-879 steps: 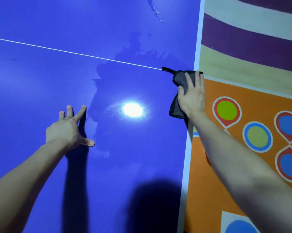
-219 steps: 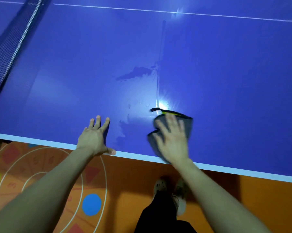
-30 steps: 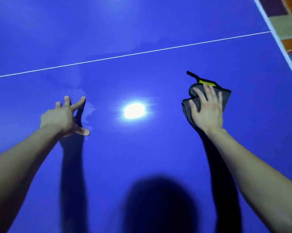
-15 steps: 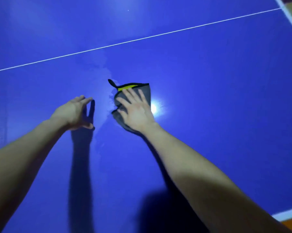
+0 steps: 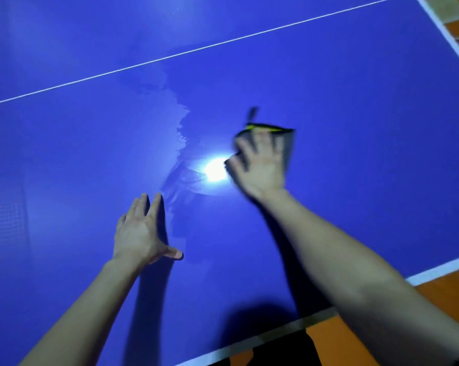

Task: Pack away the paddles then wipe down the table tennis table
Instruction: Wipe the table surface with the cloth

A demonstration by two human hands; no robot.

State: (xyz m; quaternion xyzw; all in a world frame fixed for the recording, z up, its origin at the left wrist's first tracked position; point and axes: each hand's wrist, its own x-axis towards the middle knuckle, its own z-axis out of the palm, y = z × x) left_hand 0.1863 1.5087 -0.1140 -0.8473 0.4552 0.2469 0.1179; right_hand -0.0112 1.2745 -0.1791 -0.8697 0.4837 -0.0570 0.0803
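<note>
We see right hand (image 5: 260,167), fingers spread, pressing a dark grey yellow-edged cloth (image 5: 289,145) on the glossy blue counter (image 5: 368,122). Left hand (image 5: 141,233) lies flat, fingers straight

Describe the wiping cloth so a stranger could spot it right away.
Start at the big blue table tennis table. Right of the bright glare on it, the right hand presses a dark grey cloth. It alone has a yellow edge strip and black loop.
</note>
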